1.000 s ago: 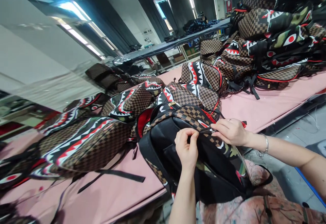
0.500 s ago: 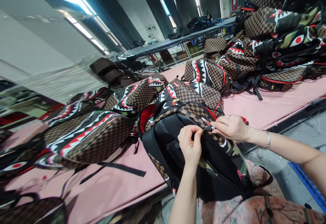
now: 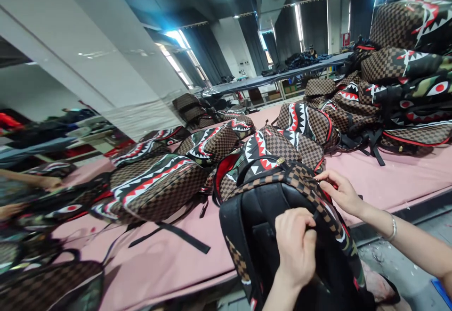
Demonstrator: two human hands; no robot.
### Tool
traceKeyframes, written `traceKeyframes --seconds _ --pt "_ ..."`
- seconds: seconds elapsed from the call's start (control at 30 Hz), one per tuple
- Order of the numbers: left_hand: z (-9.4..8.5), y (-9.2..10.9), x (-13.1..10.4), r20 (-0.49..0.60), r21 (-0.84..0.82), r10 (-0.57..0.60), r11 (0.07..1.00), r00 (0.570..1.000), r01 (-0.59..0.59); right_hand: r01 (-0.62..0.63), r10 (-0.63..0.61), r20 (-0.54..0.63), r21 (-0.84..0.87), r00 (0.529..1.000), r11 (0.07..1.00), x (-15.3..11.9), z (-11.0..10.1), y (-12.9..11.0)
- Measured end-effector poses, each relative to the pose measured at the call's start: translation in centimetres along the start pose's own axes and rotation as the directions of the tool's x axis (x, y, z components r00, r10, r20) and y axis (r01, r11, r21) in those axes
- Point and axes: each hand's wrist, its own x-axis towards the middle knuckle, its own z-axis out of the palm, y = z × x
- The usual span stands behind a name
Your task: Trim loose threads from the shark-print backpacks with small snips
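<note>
A backpack [image 3: 263, 207] with a black padded back and brown checked sides stands upright at the pink table's edge, close to me. My left hand [image 3: 296, 245] is closed at the near side of its checked edge, thumb against the bent fingers; the small part in the grip is mostly hidden. Higher up, across the same edge, my right hand [image 3: 339, 192] pinches the backpack's rim between thumb and fingers. The carry handle [image 3: 243, 172] arches up at the top of the bag. Inside the left opening, red lining [image 3: 226, 169] shows.
More checked shark-mouth backpacks [image 3: 165, 184] lie on the pink table [image 3: 176, 273], with a tall pile [image 3: 395, 70] at the right. Loose straps [image 3: 185, 238] trail across the cloth. At the far left, another person's arms [image 3: 31, 179] reach over a bag. A white pillar [image 3: 106, 52] stands behind.
My hands have moved apart: the left came down along the backpack's edge, the right went up towards its top. The view has turned left, bringing another person's arms into sight.
</note>
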Motion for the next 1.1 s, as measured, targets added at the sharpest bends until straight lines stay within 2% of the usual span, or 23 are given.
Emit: traceKeyframes --seconds 0.07,0.17,0.4,0.53,0.67,0.8,0.9,1.0,1.1 --pt "0.5 0.8 -0.1 0.032 0.07 0.026 0.997 0.999 -0.028 -0.049 0.05 -0.015 0.066 0.999 0.997 0.8 0.6 -0.3" --pt "1.5 1.5 -0.2 0.018 0.186 0.045 0.981 0.999 -0.048 -0.043 0.044 -0.012 0.075 0.999 0.996 1.6 0.7 -1.0" --pt "3.0 2.2 -0.4 -0.003 0.237 0.092 0.967 0.996 -0.088 0.061 -0.057 0.061 -0.067 0.996 0.996 3.8 1.0 -2.9" --pt "2.6 2.6 -0.9 0.011 0.242 0.102 0.965 0.995 -0.102 -0.006 -0.003 -0.074 -0.116 0.997 0.993 5.2 1.3 -2.5" --pt "2.0 2.9 -1.6 0.007 0.234 0.112 0.966 0.994 -0.11 -0.161 0.141 -0.202 -0.087 0.969 0.983 5.9 0.5 0.1" --pt "1.9 2.9 -1.9 -0.022 0.238 0.123 0.964 0.992 -0.115 -0.233 0.227 -0.218 0.001 0.949 0.973 5.2 -1.2 2.2" --pt "2.1 2.7 -2.0 -0.042 0.243 0.127 0.964 0.991 -0.113 -0.233 0.237 -0.133 0.042 0.962 0.971 3.3 -2.2 2.1" --pt "2.2 2.6 -2.0 -0.039 0.239 0.129 0.964 0.991 -0.117 -0.186 0.189 -0.053 0.062 0.98 0.981 1.3 -2.6 1.2" --pt "2.1 2.5 -2.0 -0.042 0.234 0.132 0.965 0.99 -0.118 -0.093 0.095 -0.036 0.054 0.995 0.994 0.4 -2.4 0.6"
